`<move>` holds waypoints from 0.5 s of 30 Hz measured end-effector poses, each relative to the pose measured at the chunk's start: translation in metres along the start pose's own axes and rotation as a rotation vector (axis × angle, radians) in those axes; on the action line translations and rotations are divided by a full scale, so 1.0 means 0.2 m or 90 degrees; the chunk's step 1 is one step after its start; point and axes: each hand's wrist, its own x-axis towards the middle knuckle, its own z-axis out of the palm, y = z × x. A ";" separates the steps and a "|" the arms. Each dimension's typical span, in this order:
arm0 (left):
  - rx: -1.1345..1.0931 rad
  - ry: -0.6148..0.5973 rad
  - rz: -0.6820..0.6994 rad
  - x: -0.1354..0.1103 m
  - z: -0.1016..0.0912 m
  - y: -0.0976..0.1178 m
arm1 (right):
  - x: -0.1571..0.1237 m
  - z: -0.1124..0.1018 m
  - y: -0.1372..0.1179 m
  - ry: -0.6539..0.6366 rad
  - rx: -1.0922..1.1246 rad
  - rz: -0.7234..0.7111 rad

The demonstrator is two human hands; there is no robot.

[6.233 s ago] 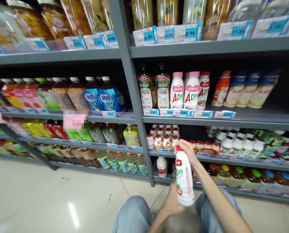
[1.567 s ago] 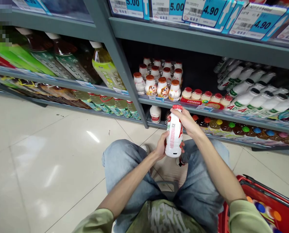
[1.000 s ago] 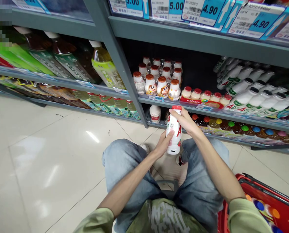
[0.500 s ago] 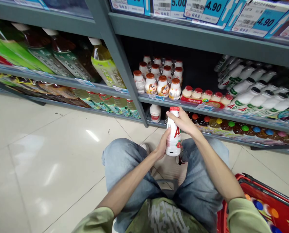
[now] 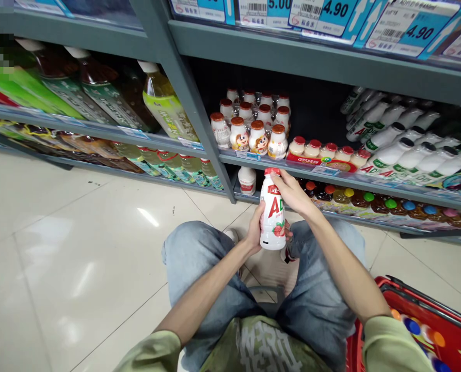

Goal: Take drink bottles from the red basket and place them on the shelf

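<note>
closest to you, your knees in pale jeans (image 5: 199, 268) are bent up and spread, and a red basket (image 5: 439, 315) sits low beside your right leg, partly cut off by the frame. both forearms reach forward between the knees. your left hand (image 5: 255, 232) is curled around the lower part of a white bottle (image 5: 272, 219) from behind, and your right hand (image 5: 294, 194) is closed on its neck and shoulder just under the red cap. both hands are clasped on it. the bottle is upright in the air above the gap between your knees, and its label of big red letters with a strawberry picture faces you. to the left lies the pale tiled floor (image 5: 79, 248). past the bottle stands the grey shelf unit (image 5: 199, 119). on its lowest shelf a lone small bottle (image 5: 247, 181) stands just left of the red cap, with dark drinks with coloured caps (image 5: 369, 201) to the right. one shelf up are a cluster of little orange-capped bottles (image 5: 253, 135), a low row of red-capped pots (image 5: 323, 151) beside them, and white dark-capped bottles (image 5: 400, 147) leaning further right. in the left bay a yellow-green tea bottle (image 5: 164, 106) tilts beside darker ones. farthest up, blue price tags (image 5: 416, 31) read 4.90.
</note>
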 end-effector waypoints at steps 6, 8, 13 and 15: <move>-0.071 -0.046 -0.014 -0.02 0.00 0.02 | -0.01 -0.04 -0.03 -0.108 0.153 0.031; -0.111 -0.061 -0.024 -0.02 0.01 0.02 | -0.02 -0.05 -0.03 -0.152 0.167 0.032; -0.160 -0.062 -0.036 -0.03 0.01 0.03 | -0.04 -0.09 -0.02 -0.211 0.123 0.003; -0.166 -0.057 -0.045 -0.02 0.01 0.02 | -0.04 -0.10 -0.02 -0.223 0.118 0.004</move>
